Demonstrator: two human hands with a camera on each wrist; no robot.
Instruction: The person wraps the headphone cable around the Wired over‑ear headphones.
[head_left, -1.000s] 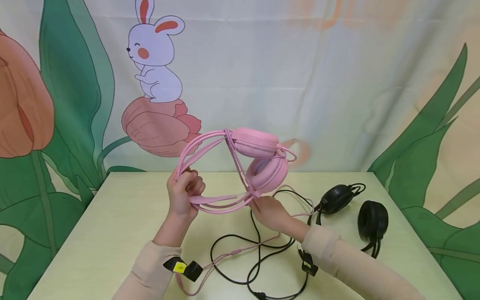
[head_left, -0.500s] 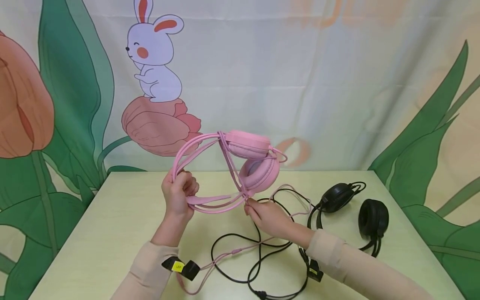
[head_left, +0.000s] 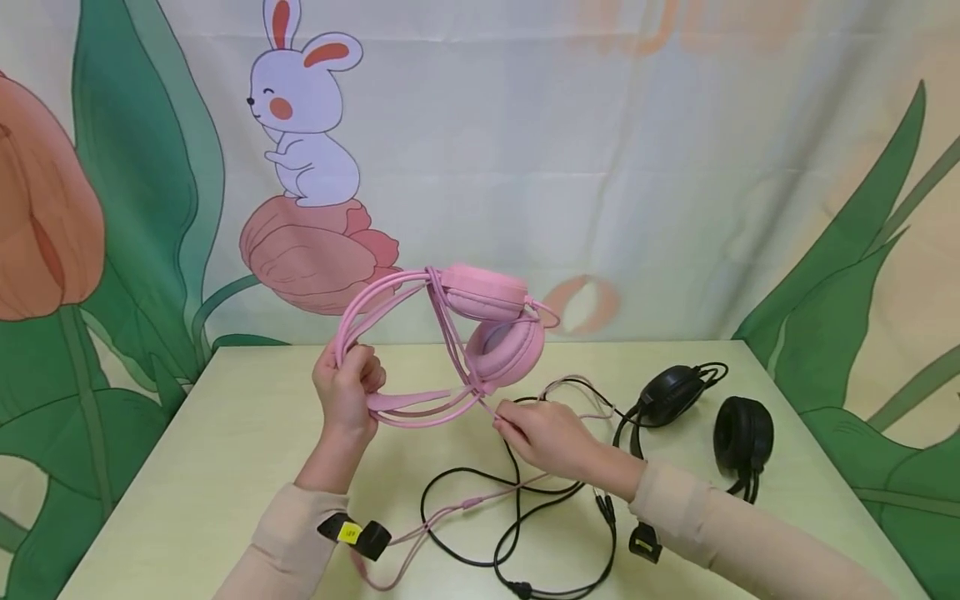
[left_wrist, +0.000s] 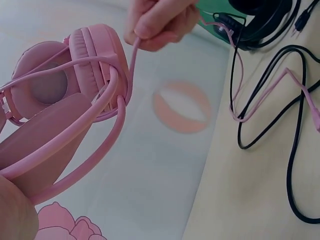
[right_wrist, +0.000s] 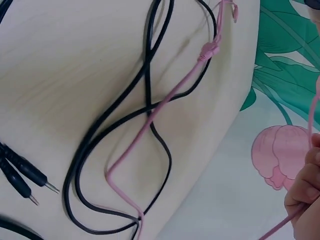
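Pink headphones [head_left: 487, 292] hang in the air above the table, tilted sideways with both ear cups to the right. My left hand [head_left: 347, 392] grips them by the headband, fingers curled round it. Pink cable [left_wrist: 133, 62] is wound across the headband arms and round the ear cups. Just below the lower ear cup, my right hand [head_left: 551, 437] pinches that cable between thumb and fingers, with a short straight stretch leading up to the headphones. In the left wrist view, the right hand [left_wrist: 162, 22] holds the cable beside the ear cup.
Black headphones [head_left: 671, 396] lie at the table's right, a second black ear cup [head_left: 742, 437] nearer the edge. Looped black cable [head_left: 427, 508] crosses the pink cable on the table [head_left: 471, 503]. Black plugs [right_wrist: 25, 170] lie nearby. A printed curtain [head_left: 487, 125] hangs behind the table.
Both hands and the pink headphones have shifted left. My right hand has drawn away from the lower ear cup, down and right, pulling out a short length of pink cable.
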